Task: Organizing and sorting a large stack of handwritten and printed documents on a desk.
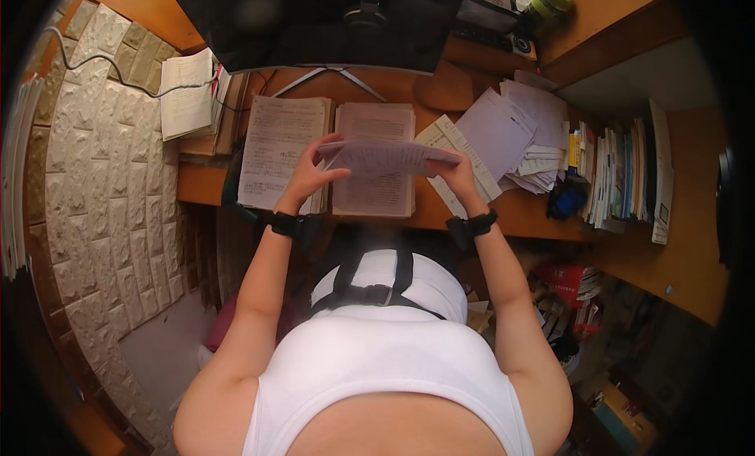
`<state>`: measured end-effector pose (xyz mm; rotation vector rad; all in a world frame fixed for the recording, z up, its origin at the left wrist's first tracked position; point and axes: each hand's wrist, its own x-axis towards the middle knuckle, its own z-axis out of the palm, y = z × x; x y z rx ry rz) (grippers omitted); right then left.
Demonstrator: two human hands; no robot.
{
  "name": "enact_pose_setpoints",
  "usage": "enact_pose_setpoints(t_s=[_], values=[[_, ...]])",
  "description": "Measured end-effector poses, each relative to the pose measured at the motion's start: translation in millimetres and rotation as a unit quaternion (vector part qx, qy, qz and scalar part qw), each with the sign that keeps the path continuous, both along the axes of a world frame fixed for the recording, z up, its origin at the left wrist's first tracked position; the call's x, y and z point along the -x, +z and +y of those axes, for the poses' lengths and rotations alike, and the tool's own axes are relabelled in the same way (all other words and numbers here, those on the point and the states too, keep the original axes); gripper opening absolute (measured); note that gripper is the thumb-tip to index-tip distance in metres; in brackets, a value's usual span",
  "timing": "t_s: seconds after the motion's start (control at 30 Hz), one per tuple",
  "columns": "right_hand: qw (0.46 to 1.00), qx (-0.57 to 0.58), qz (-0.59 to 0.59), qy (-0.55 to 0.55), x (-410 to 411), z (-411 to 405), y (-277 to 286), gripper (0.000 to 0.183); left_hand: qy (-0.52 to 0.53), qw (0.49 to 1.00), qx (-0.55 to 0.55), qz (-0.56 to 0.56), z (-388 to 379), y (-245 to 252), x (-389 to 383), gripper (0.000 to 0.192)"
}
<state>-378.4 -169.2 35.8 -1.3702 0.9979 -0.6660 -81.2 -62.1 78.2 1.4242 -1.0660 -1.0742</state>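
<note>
My left hand (312, 170) and my right hand (454, 172) hold a thin sheaf of printed paper (383, 156) by its two ends, raised over the desk. The sheaf bends slightly, and its face is seen at a slant. Beneath it lies a stack of printed sheets (373, 193). Left of that stack, partly behind my left hand, rests a thick pile of sheets with handwriting (277, 143). A strip-like printed paper (466, 155) lies slanted on the desk near my right hand. Both wrists wear black bands.
A black monitor (318, 25) stands at the back on a metal stand (301, 82). Loose papers (495, 129) spread to the right, beside a row of upright books (619, 170). More papers (186, 96) lean at the left by the brick-pattern wall (112, 179). A green bottle (548, 2) stands back right.
</note>
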Motion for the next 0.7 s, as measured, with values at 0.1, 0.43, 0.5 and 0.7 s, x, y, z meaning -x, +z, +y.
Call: enact_pose_setpoints(t_s=[0.1,0.43,0.5,0.7], values=[[0.999,-0.044,0.016,-0.012,5,-1,-8,0.015,-0.036,0.991,-0.015,-0.129,4,-20,-10,0.042],[0.998,-0.051,-0.043,-0.018,-3,2,3,0.014,-0.02,0.999,-0.02,-0.045,2,-15,-12,0.026],[0.999,-0.041,-0.007,-0.002,-2,2,-5,0.014,-0.033,0.999,-0.012,-0.014,2,-21,-13,0.026],[0.998,-0.004,0.031,0.046,2,-5,-24,0.016,-0.011,0.985,-0.038,-0.166,1,-12,-10,0.01]])
